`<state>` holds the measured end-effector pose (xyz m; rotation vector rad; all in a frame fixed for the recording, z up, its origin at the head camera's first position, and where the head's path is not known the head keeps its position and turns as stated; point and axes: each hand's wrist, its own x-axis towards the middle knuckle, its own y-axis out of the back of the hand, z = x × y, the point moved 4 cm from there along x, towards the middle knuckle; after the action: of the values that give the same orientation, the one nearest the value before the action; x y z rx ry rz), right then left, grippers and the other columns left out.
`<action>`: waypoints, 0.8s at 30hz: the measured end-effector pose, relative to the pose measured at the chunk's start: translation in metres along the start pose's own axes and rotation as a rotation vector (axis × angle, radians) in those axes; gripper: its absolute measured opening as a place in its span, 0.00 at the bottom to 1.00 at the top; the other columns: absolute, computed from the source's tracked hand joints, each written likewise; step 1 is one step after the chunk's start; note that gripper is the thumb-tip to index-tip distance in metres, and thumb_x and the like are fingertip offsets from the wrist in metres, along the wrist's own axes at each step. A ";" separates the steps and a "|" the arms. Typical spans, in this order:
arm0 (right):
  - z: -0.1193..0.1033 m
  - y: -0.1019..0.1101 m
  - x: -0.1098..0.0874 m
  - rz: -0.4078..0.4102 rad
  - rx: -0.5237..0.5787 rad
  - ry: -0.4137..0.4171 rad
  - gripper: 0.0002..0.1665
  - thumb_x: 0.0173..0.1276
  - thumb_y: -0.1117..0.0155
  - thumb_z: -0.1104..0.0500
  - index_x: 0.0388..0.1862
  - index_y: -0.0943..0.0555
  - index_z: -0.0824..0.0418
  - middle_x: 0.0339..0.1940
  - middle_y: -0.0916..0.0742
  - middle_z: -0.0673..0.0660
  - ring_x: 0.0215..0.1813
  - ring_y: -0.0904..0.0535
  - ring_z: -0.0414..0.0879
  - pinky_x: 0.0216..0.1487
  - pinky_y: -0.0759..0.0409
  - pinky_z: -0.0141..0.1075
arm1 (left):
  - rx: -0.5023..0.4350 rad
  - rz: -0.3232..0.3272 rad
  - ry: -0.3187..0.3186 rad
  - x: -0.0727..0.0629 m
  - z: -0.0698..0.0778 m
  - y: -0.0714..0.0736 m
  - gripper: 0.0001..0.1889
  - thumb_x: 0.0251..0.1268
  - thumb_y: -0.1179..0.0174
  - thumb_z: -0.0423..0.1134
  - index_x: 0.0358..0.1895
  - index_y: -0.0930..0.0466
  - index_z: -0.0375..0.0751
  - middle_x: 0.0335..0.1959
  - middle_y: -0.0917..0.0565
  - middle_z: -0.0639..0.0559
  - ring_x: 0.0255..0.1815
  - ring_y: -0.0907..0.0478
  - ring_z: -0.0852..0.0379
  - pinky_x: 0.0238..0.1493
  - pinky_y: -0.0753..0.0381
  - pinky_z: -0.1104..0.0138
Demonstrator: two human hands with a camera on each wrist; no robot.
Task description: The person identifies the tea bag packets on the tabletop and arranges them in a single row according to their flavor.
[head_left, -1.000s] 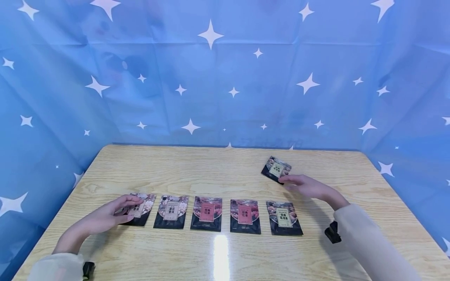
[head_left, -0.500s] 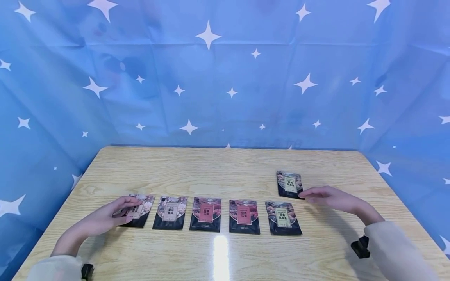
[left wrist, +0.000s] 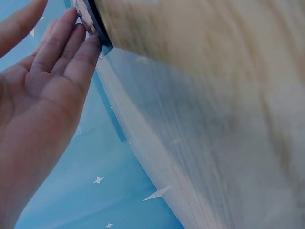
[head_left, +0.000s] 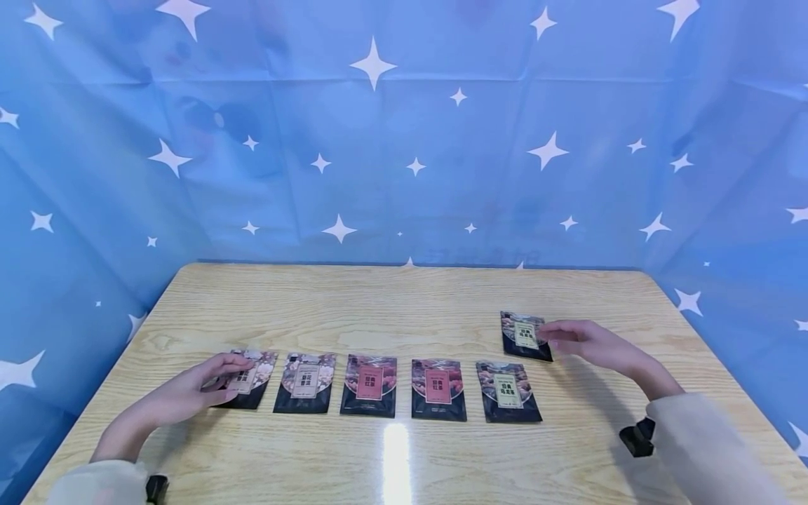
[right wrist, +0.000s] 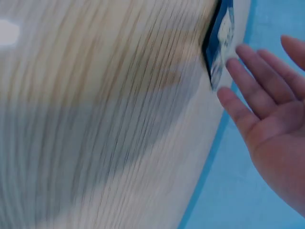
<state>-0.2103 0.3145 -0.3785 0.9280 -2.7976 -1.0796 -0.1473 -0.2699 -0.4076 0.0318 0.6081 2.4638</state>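
Note:
My left hand (head_left: 196, 387) rests on the leftmost tea packet (head_left: 262, 373), a dark pouch with pale flowers. It covers part of the label, and in the left wrist view the fingers (left wrist: 56, 45) look straight. At the right, above the row, lies a tea packet with a green label (head_left: 522, 332), slightly tilted. My right hand (head_left: 596, 347) is at its right edge, fingertips over it. The right wrist view shows straight fingers (right wrist: 250, 78) beside the packet (right wrist: 223, 40); whether they touch it I cannot tell.
Continuing the row rightward are a pale flowered packet (head_left: 306, 382), a red-label packet (head_left: 369, 386), another red-label packet (head_left: 438, 389) and a green-label packet (head_left: 508, 393). The wooden table (head_left: 341, 463) meets a blue starry cloth (head_left: 391, 189) behind and at both sides.
The upper green-label packet has slid right and towards me and turned straighter, moved by my right hand. That hand has lately shifted slightly up along its right edge. My left hand has stayed put.

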 end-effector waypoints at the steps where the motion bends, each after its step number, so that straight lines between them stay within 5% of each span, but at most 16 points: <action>1: 0.000 -0.002 0.002 0.012 0.010 -0.006 0.26 0.72 0.52 0.59 0.63 0.37 0.75 0.59 0.29 0.73 0.59 0.32 0.65 0.51 0.26 0.33 | -0.005 0.002 -0.001 0.000 0.000 0.000 0.23 0.68 0.50 0.33 0.62 0.44 0.26 0.61 0.40 0.24 0.60 0.35 0.62 0.45 0.24 0.68; 6: -0.001 -0.013 0.014 0.041 0.014 -0.051 0.30 0.73 0.53 0.55 0.66 0.40 0.73 0.63 0.33 0.73 0.62 0.36 0.66 0.56 0.31 0.50 | -0.016 0.006 -0.001 0.001 -0.001 0.000 0.24 0.68 0.49 0.34 0.61 0.43 0.26 0.61 0.40 0.24 0.53 0.39 0.83 0.46 0.24 0.69; 14: -0.004 -0.020 0.019 0.087 -0.017 -0.108 0.34 0.74 0.58 0.47 0.66 0.40 0.71 0.65 0.36 0.73 0.65 0.43 0.68 0.58 0.39 0.58 | -0.008 0.009 -0.007 0.001 -0.001 0.000 0.23 0.67 0.49 0.33 0.61 0.43 0.26 0.61 0.40 0.24 0.54 0.38 0.80 0.46 0.24 0.69; 24: 0.004 -0.011 -0.006 0.069 -0.064 -0.115 0.31 0.75 0.59 0.49 0.65 0.37 0.71 0.63 0.34 0.73 0.65 0.45 0.69 0.58 0.38 0.59 | -0.017 0.005 -0.020 0.000 0.000 -0.001 0.23 0.67 0.50 0.32 0.61 0.43 0.26 0.61 0.41 0.23 0.54 0.38 0.80 0.45 0.24 0.69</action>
<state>-0.2004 0.3132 -0.3872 0.7817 -2.8420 -1.2424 -0.1464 -0.2691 -0.4077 0.0516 0.5788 2.4706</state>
